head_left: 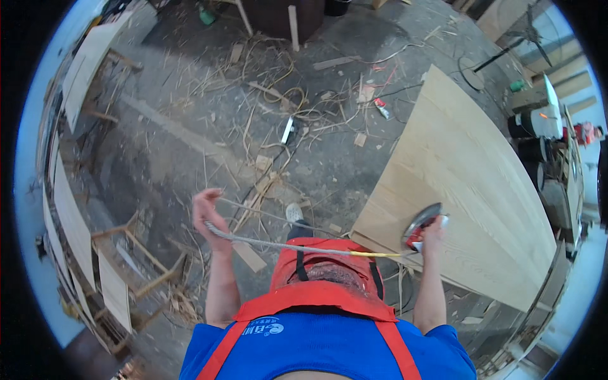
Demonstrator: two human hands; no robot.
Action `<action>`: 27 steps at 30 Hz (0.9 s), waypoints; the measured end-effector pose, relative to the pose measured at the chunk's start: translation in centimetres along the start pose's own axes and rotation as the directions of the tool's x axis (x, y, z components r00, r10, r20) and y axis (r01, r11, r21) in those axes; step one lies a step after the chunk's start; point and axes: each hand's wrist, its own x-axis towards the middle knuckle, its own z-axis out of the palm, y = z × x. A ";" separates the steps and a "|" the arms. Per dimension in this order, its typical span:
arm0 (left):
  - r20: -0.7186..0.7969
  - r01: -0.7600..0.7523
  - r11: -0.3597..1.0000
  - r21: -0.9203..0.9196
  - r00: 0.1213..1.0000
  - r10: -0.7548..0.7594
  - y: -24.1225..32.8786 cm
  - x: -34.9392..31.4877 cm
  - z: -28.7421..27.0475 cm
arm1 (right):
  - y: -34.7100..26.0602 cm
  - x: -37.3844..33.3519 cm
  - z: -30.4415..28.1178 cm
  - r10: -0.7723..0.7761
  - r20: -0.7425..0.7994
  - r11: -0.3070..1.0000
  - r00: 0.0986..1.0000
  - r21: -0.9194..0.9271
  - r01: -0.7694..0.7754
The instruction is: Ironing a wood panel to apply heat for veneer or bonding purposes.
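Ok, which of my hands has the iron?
Your right hand grips the red-and-silver iron; your left hand has only the looped grey cord.

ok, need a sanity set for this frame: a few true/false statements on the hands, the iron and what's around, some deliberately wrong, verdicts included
1. The right hand grips a clothes iron. True.
2. The left hand has nothing in it. False: it carries a loop of grey cord.
3. The grey cord gives way to a yellow stretch close to the clothes iron. True.
4. The clothes iron is over the bare concrete floor. False: it is over the wood-grain panel on the person's right.
5. The person's apron is green. False: the apron is red.
6. Wood scraps litter the floor. True.
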 end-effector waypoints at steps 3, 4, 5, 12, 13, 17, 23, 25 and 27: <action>-0.061 -0.203 0.963 -0.179 0.979 0.195 3.0 8.7 0.9 | -0.9 -4.2 7.0 -0.331 0.152 0.877 0.931 -0.316 0.363; -0.050 -0.214 0.958 -0.191 0.977 0.209 4.4 10.7 1.6 | -3.7 -7.0 9.0 -0.464 0.176 0.818 0.868 -0.289 0.497; -0.035 -0.248 0.933 -0.261 0.968 0.248 6.1 12.4 2.6 | -4.9 -7.9 10.8 -0.507 0.212 0.786 0.835 -0.282 0.549; 0.399 -0.140 0.840 -0.524 0.831 0.388 9.8 12.1 12.2 | -9.7 -3.7 11.6 -0.466 0.014 0.857 0.884 -0.240 0.456; 0.454 -0.112 0.848 -0.518 0.804 0.383 10.1 11.7 12.9 | -10.5 -2.4 10.7 -0.409 -0.045 0.887 0.911 -0.255 0.386; 0.637 -0.017 0.880 -0.475 0.684 0.356 9.2 11.9 15.1 | -12.6 4.3 9.0 -0.078 -0.143 0.993 0.987 -0.097 0.064; 0.745 0.218 0.891 -0.399 0.643 0.176 10.6 16.4 22.3 | -16.4 8.0 14.3 -0.139 -0.053 0.975 0.989 -0.181 0.127; 0.769 0.149 0.902 -0.405 0.590 0.248 10.6 18.8 26.1 | -17.8 8.9 16.8 -0.297 -0.047 0.936 0.954 -0.211 0.281; 0.789 0.062 0.921 -0.384 0.541 0.293 11.3 21.0 29.7 | -20.1 9.3 18.0 -0.304 0.033 0.931 0.952 -0.203 0.305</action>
